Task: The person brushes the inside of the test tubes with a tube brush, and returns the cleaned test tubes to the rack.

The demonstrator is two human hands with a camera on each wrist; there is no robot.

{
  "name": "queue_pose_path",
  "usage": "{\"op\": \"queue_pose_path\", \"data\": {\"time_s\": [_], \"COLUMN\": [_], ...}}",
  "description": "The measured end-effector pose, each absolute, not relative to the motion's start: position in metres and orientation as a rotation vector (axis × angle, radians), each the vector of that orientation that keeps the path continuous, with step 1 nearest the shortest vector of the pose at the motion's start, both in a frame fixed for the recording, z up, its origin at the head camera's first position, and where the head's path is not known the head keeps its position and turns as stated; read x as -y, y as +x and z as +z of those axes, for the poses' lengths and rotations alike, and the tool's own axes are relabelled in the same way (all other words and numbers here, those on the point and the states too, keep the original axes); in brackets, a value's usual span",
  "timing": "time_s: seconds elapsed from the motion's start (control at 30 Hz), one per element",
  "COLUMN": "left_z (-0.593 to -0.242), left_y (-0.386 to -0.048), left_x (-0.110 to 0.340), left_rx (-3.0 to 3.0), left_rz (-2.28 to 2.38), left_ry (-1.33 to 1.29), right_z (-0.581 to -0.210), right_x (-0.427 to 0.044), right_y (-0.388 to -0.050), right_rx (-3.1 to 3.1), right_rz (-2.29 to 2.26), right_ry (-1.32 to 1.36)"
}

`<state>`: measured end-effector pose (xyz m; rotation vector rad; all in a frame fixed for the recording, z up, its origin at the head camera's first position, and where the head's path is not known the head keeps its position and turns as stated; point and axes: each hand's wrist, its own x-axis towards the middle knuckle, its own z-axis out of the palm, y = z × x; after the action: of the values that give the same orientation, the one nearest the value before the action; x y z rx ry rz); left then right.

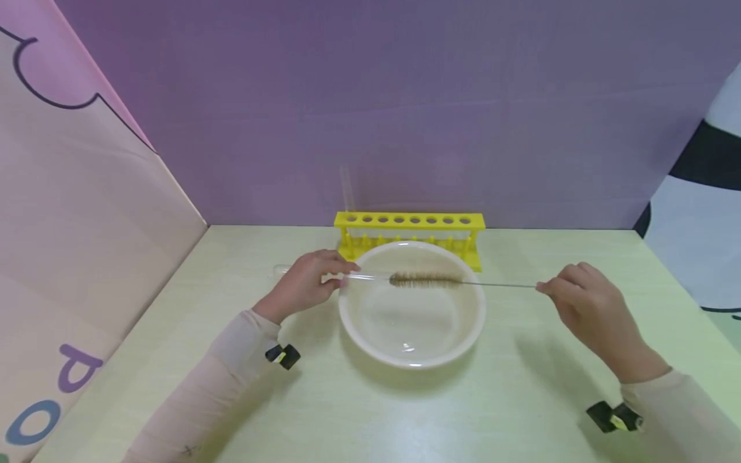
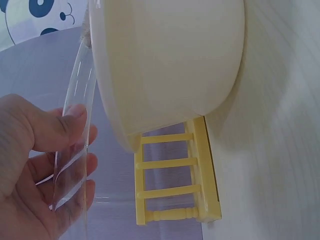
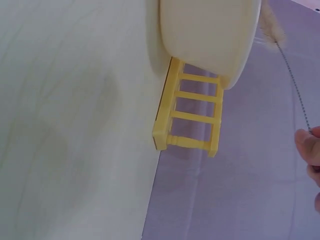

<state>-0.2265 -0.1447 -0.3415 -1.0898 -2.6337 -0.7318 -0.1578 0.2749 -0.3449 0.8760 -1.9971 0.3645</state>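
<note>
My left hand (image 1: 309,281) grips a clear glass test tube (image 2: 75,95) near its middle, holding it level with its mouth toward the right. In my right hand (image 1: 587,305), the thumb and fingers pinch the thin twisted-wire handle (image 1: 503,285) of a test tube brush. The brown bristles (image 1: 428,280) hover above a white basin (image 1: 412,360), their tip at the tube's mouth; whether the tip is just inside cannot be made out. A little water seems to glint in the basin.
Behind the basin stands a yellow test tube rack (image 1: 410,221), partly hidden by its rim. Another clear test tube (image 1: 347,186) is upright in the rack's leftmost hole. A purple backdrop (image 1: 405,116) rises at the table's back edge.
</note>
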Motion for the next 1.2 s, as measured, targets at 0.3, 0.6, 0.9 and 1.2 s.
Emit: {"op": "queue_pose_path", "data": {"time_s": [0.3, 0.6, 0.9, 1.2], "left_z": [-0.345, -0.347, -0.349, -0.354], "left_y": [-0.225, -0.221, -0.219, -0.218], "left_x": [0.142, 0.136, 0.131, 0.124], "left_rx": [2.546, 2.458, 2.328, 2.288], "left_rz": [-0.72, -0.689, -0.663, -0.649], "left_ry": [-1.08, -1.108, -1.111, -1.095], "right_z": [-0.336, -0.325, -0.32, -0.312], "right_x": [-0.274, -0.266, -0.264, -0.265], "right_y": [-0.156, -0.158, -0.163, -0.168], "right_rx": [2.233, 2.356, 2.522, 2.836], "right_rz": [0.398, 0.482, 0.617, 0.822], "right_ry": [0.835, 0.848, 0.836, 0.717]}}
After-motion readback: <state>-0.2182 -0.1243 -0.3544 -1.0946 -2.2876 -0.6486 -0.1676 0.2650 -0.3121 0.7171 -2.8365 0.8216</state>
